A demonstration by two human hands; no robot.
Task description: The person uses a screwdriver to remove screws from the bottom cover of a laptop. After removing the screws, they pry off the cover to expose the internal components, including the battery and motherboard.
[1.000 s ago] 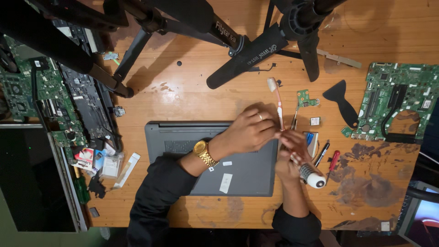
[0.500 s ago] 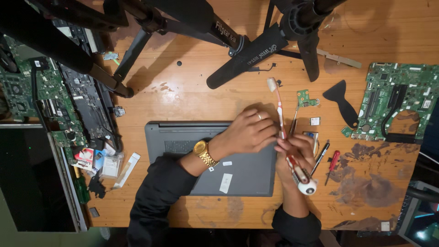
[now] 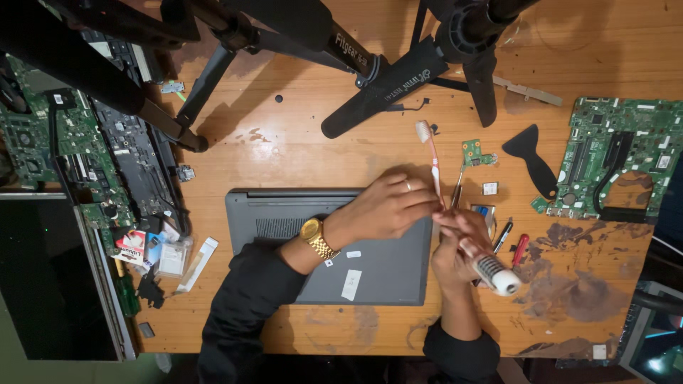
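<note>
Now your right hand [image 3: 462, 245] is closed around a small white tube [image 3: 494, 274], with its capped end pointing toward the lower right, and your left hand [image 3: 388, 210] comes across the grey laptop [image 3: 284, 220] with narrow fingers that meet the right hand at the top of the tube. From this view I cannot tell if the left fingers pinch something small or only touch it. A toothbrush [image 3: 430, 156] lies on the wooden table [image 3: 299, 149] just behind your hands, its bristles pointing away from you. To my judgement you are at the step of preparing the tube, or of taking something from it, above the right edge of the laptop. What follows seems to need a steady right grip and a fine, gentle pinch from the left fingers.
</note>
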